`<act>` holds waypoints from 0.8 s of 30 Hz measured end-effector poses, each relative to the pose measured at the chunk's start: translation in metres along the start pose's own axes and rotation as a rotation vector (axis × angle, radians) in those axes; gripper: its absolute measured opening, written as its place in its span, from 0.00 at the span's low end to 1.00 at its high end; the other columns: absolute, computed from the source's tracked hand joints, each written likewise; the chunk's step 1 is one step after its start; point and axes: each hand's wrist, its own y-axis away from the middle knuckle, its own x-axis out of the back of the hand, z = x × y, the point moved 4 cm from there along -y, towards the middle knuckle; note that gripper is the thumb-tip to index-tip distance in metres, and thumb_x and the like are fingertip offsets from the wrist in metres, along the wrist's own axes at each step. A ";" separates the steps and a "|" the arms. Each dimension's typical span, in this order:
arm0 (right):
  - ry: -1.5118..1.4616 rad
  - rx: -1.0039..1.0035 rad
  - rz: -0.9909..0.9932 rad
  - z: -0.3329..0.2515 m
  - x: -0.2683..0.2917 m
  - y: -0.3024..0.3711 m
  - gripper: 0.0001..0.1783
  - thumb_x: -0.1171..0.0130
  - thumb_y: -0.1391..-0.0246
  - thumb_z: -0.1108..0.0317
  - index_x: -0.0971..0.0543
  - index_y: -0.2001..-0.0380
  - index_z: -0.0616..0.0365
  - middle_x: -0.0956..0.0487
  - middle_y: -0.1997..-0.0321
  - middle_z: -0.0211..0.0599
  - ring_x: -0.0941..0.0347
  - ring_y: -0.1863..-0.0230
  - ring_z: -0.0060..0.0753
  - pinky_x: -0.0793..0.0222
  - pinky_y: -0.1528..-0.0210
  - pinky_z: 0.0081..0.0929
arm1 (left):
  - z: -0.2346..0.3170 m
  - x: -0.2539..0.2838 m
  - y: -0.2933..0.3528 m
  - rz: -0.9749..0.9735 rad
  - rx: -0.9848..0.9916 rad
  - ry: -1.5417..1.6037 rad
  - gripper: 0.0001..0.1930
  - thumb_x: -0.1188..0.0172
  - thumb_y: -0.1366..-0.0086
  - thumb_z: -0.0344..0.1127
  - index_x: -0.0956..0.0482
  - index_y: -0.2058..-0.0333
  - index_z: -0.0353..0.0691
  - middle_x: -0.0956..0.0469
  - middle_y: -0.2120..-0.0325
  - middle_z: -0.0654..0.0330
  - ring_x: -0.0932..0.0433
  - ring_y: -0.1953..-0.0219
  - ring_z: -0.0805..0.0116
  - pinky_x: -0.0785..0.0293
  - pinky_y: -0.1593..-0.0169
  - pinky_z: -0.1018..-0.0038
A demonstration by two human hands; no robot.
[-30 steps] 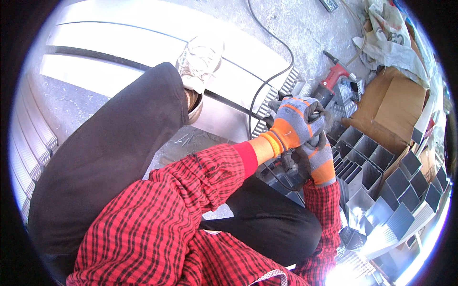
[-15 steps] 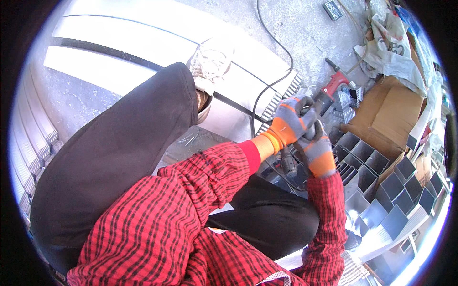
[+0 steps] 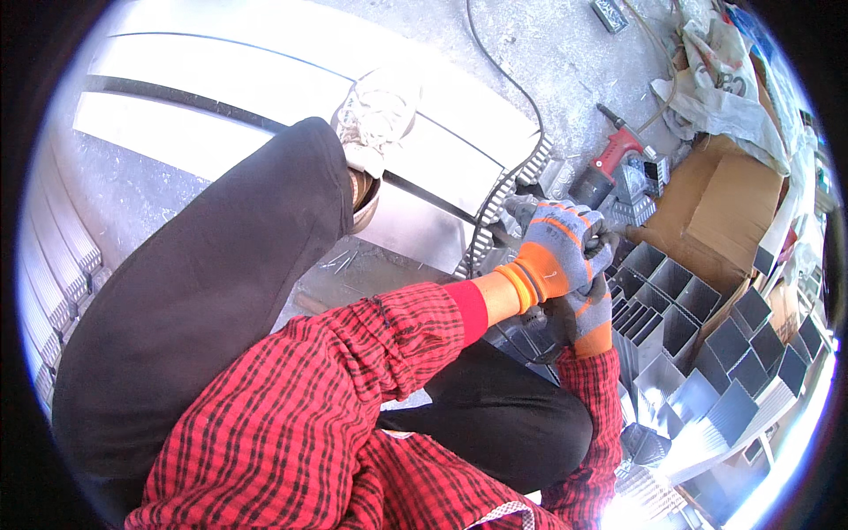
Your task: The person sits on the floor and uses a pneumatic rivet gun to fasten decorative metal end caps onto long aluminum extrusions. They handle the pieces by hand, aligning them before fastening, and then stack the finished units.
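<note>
My left hand (image 3: 555,246), in a grey and orange glove, is closed with its fingers curled over toward the right. Just below it, my right hand (image 3: 590,318) in a matching glove is closed too, and the two hands press together. What they grip is mostly hidden by the fingers. A dark grey piece (image 3: 519,208) shows past the left hand's far side. Under the left wrist lies a dark tool (image 3: 528,337), partly covered by the hands. Beyond the hands, a red and black power tool (image 3: 609,163) rests on the floor.
Long white panels (image 3: 221,66) lie at far left, under my shoe (image 3: 375,110). A black cord (image 3: 503,75) runs along the floor. To the right stand hollow metal profiles (image 3: 680,305), a cardboard box (image 3: 729,194) and white sacks (image 3: 724,88). Ribbed metal strips (image 3: 57,256) lie at the left edge.
Both hands have come slightly down and nearer to me, still together. More of the red power tool shows, and a dark grey piece now appears past the left hand.
</note>
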 end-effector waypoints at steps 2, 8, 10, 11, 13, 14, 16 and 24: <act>0.104 0.026 -0.014 0.002 -0.007 -0.003 0.30 0.34 0.50 0.62 0.31 0.46 0.63 0.25 0.47 0.40 0.28 0.48 0.30 0.32 0.46 0.27 | -0.011 -0.001 0.003 0.023 -0.020 -0.020 0.13 0.37 0.52 0.43 0.23 0.70 0.43 0.23 0.71 0.55 0.25 0.64 0.52 0.35 0.55 0.59; 0.171 0.011 -0.013 0.010 -0.005 -0.007 0.32 0.33 0.52 0.61 0.31 0.47 0.63 0.24 0.49 0.41 0.28 0.48 0.31 0.32 0.47 0.28 | -0.013 -0.002 -0.001 0.006 -0.013 -0.037 0.13 0.37 0.52 0.44 0.23 0.70 0.44 0.22 0.70 0.55 0.25 0.63 0.53 0.36 0.54 0.60; 0.116 -0.027 -0.011 0.019 -0.004 -0.008 0.32 0.33 0.52 0.60 0.31 0.47 0.63 0.24 0.49 0.41 0.28 0.48 0.32 0.32 0.47 0.28 | -0.012 0.000 0.000 -0.032 0.008 -0.034 0.13 0.37 0.52 0.44 0.23 0.70 0.44 0.22 0.69 0.55 0.25 0.63 0.52 0.36 0.53 0.60; 0.134 -0.026 -0.004 0.019 -0.001 -0.006 0.32 0.32 0.53 0.60 0.31 0.47 0.63 0.24 0.49 0.40 0.28 0.48 0.32 0.32 0.47 0.28 | -0.011 0.001 0.000 0.005 -0.009 -0.026 0.13 0.37 0.52 0.44 0.23 0.70 0.43 0.22 0.69 0.55 0.25 0.63 0.52 0.36 0.54 0.60; 0.218 0.003 0.014 0.017 0.004 -0.003 0.33 0.32 0.53 0.60 0.30 0.47 0.63 0.24 0.49 0.39 0.28 0.48 0.32 0.32 0.47 0.28 | -0.009 0.003 -0.001 0.085 -0.044 -0.007 0.13 0.37 0.52 0.44 0.23 0.70 0.43 0.23 0.69 0.54 0.26 0.63 0.52 0.36 0.54 0.60; 0.283 0.028 0.027 0.014 0.006 0.001 0.33 0.32 0.53 0.59 0.30 0.47 0.63 0.24 0.49 0.39 0.28 0.48 0.32 0.32 0.47 0.28 | -0.008 0.002 0.000 0.072 -0.044 -0.004 0.13 0.37 0.52 0.44 0.23 0.71 0.43 0.23 0.70 0.55 0.26 0.63 0.52 0.36 0.54 0.60; 0.313 0.045 0.043 0.004 0.003 0.007 0.33 0.32 0.53 0.59 0.30 0.47 0.63 0.25 0.48 0.38 0.28 0.48 0.32 0.33 0.46 0.28 | -0.005 0.005 0.001 0.053 -0.038 -0.013 0.13 0.37 0.52 0.44 0.24 0.71 0.44 0.24 0.71 0.55 0.26 0.63 0.53 0.36 0.55 0.60; 0.053 0.119 0.105 -0.006 0.013 0.012 0.25 0.41 0.46 0.69 0.31 0.45 0.63 0.27 0.44 0.41 0.29 0.45 0.32 0.33 0.45 0.29 | 0.049 0.028 -0.015 0.145 -0.287 -0.109 0.14 0.37 0.54 0.47 0.24 0.73 0.46 0.25 0.74 0.58 0.27 0.64 0.56 0.37 0.56 0.60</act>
